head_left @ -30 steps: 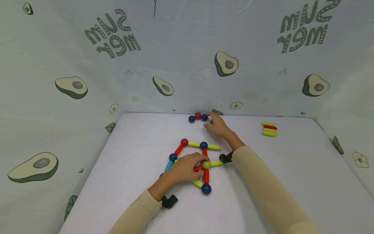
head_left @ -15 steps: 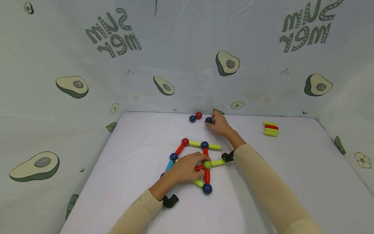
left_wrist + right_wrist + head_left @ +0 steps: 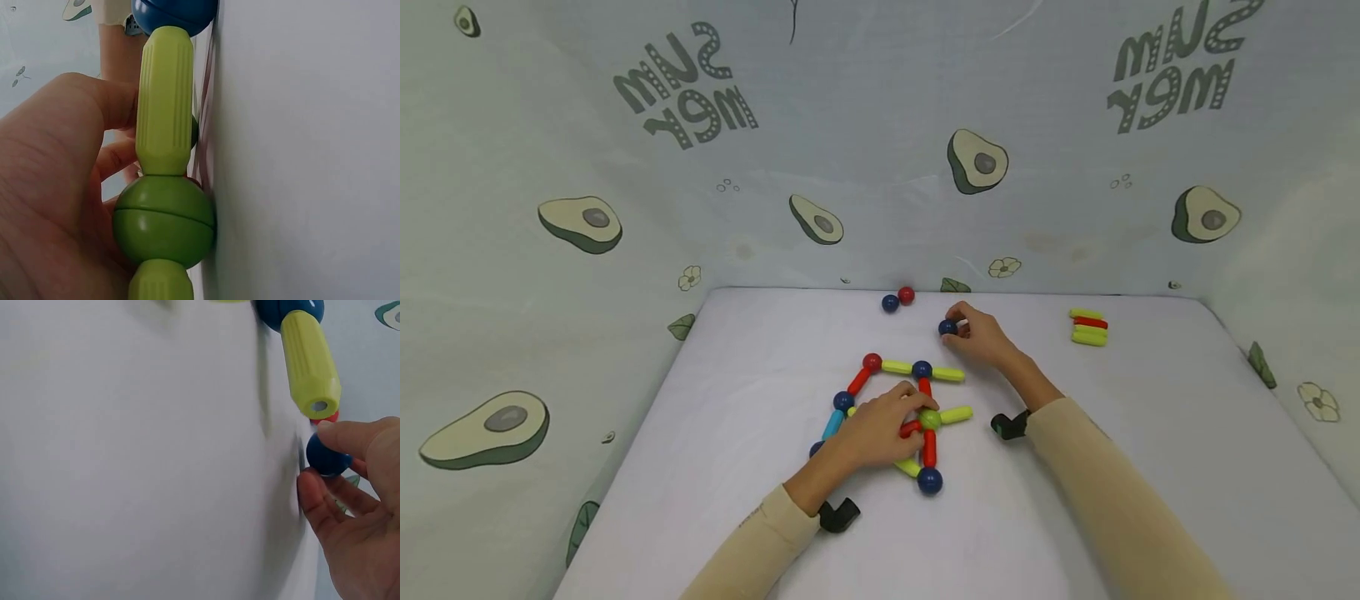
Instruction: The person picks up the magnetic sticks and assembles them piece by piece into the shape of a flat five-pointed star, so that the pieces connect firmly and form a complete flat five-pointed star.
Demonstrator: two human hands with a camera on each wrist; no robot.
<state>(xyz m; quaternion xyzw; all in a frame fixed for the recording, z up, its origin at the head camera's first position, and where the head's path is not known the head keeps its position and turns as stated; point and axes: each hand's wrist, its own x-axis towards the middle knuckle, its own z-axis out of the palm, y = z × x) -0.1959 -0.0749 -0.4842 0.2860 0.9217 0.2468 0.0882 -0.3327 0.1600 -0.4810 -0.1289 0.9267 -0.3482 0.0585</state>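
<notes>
My right hand (image 3: 987, 338) pinches a dark blue ball (image 3: 948, 327) between thumb and fingers, beyond the joined rods and balls. In the right wrist view this ball (image 3: 325, 456) sits just past the free end of a lime rod (image 3: 309, 365) with a metal tip. My left hand (image 3: 874, 427) lies over the frame of magnetic rods and balls, its curled index finger and thumb at a lime-green ball (image 3: 931, 419). Red rods and a lime rod (image 3: 957, 414) meet at that ball. Part of the frame is hidden under the left hand.
A loose blue ball (image 3: 890, 303) and a red ball (image 3: 906, 295) lie at the far edge of the white table (image 3: 760, 358). Several lime and red rods (image 3: 1089, 327) lie side by side at the back right. A printed cloth (image 3: 880, 108) hangs behind.
My right hand took hold of the blue ball beside the red one and has drawn it nearer and slightly right. My left hand has stayed in place on the frame.
</notes>
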